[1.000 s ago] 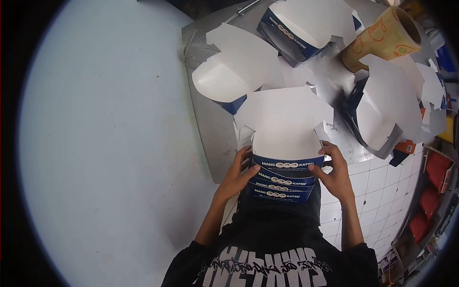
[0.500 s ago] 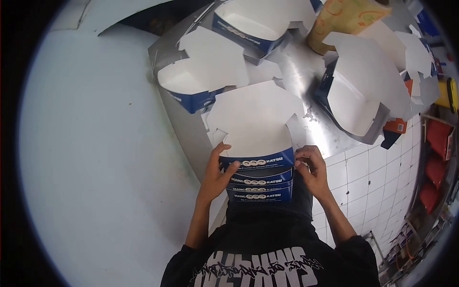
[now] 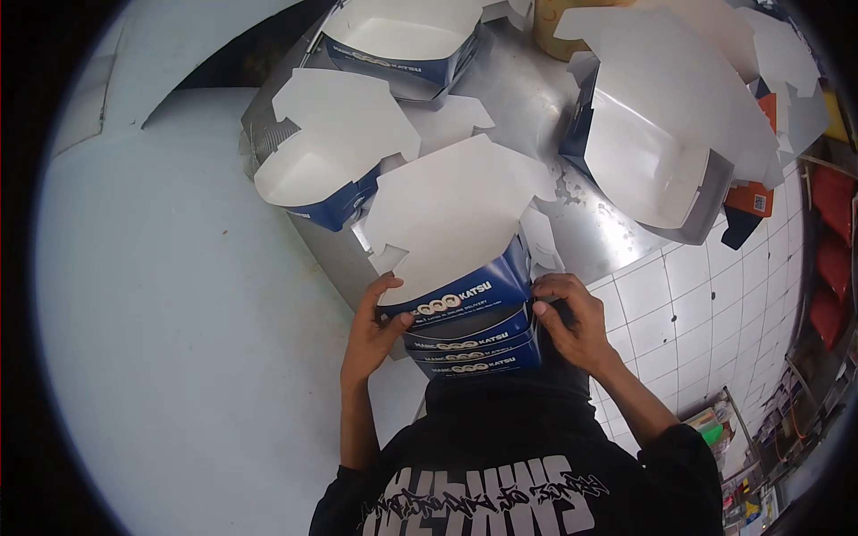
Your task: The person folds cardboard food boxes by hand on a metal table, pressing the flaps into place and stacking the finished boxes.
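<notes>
A stack of blue and white paper food boxes (image 3: 469, 344) stands close to the person's body. Its top box (image 3: 456, 214) has a raised white lid and a blue front, and sits tilted over the boxes below. My left hand (image 3: 375, 330) grips the top box's left front corner between thumb and fingers. At the right front corner, my right hand (image 3: 572, 322) has its fingers curled and thumb near them, touching or very close to the box edge; whether it pinches the card is hard to see.
More open boxes stand on the metal table (image 3: 590, 219): one at left (image 3: 322, 179), one at the back (image 3: 402, 36), a larger one at right (image 3: 643, 152). Behind is a yellow patterned container (image 3: 559, 31). A pale surface (image 3: 179, 313) lies left.
The top box has tilted, its front now showing more, its right side raised. Both hands moved slightly left in view, and the whole view has shifted and turned a little.
</notes>
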The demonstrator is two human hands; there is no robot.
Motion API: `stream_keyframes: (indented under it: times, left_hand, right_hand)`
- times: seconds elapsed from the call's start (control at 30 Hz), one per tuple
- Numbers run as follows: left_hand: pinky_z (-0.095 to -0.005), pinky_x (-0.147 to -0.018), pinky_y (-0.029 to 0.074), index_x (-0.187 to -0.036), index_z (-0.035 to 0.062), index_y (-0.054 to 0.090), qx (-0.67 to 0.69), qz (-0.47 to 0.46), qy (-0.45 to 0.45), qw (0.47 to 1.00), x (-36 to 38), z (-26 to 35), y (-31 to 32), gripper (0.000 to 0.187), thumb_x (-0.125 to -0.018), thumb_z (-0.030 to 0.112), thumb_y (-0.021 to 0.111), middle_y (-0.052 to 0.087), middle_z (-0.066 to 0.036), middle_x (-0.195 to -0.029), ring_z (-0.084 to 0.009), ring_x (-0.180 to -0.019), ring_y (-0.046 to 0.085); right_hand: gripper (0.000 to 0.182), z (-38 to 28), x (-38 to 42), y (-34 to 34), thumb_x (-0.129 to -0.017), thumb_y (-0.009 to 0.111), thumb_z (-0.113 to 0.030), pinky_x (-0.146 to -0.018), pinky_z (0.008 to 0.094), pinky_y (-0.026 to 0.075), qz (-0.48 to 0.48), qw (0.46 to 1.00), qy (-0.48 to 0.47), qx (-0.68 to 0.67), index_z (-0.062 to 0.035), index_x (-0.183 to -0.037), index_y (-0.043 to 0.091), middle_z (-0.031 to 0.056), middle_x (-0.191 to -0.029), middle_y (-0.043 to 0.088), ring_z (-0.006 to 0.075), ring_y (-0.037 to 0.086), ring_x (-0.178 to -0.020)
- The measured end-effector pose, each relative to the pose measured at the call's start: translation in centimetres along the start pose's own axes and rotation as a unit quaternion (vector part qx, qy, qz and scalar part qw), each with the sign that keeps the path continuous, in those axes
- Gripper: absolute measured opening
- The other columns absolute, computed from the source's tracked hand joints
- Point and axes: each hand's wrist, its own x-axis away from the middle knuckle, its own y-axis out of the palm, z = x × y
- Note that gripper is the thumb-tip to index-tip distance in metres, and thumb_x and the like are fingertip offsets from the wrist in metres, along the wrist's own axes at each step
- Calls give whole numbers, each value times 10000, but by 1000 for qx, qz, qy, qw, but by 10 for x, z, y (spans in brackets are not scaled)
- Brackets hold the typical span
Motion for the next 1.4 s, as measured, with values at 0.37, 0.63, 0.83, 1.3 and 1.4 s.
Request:
stream_keyframes:
  times: [0.37, 0.63, 0.83, 1.3, 1.4]
  left_hand:
    - [-423, -1074, 392, -1360, 91, 479, -12, -12, -15, 1000, -5, 4, -3, 616, -832, 205, 775, 363, -188, -1503, -324, -1394, 350]
    - [-428, -1147, 292, -1399, 29, 442, 39, -28, -20, 999, -10, -14, -4, 689, -846, 284, 764, 363, -188, -1523, -315, -1428, 315]
    - [-420, -1160, 264, -1390, 35, 456, 43, -16, 0, 999, -12, -14, -2, 672, -844, 272, 767, 389, -199, -1507, -323, -1438, 308]
    - [-462, -1137, 275, -953, 48, 684, -109, -86, -35, 990, -12, 19, -13, 151, -889, 183, 709, 243, -256, -1568, -390, -1459, 256]
    - [-456, -1134, 290, -946, 42, 684, -129, -100, -24, 986, -14, 22, -15, 143, -880, 164, 717, 251, -234, -1573, -397, -1452, 268]
  right_hand:
    - [186, 6, -11, -4, -915, 682, -172, -818, 377, 504, -45, 998, 33, -13, -18, -980, 601, 125, -998, 636, 288, 636, -932]
    - [155, 5, -25, -18, -925, 656, -159, -787, 391, 502, -134, 991, 4, -7, -14, -957, 614, 136, -944, 649, 294, 633, -928]
    - [155, 9, -27, -21, -944, 623, -157, -757, 393, 499, -183, 981, 53, -46, -13, -994, 593, 142, -933, 664, 292, 645, -907]
    - [211, 20, -21, -17, -941, 652, -198, -808, 364, 534, -106, 990, 60, -77, -21, -1053, 637, 114, -925, 689, 251, 684, -900]
    - [185, 15, -26, -21, -917, 683, -184, -788, 363, 538, -131, 988, 58, -65, -10, -971, 653, 117, -902, 689, 253, 680, -878]
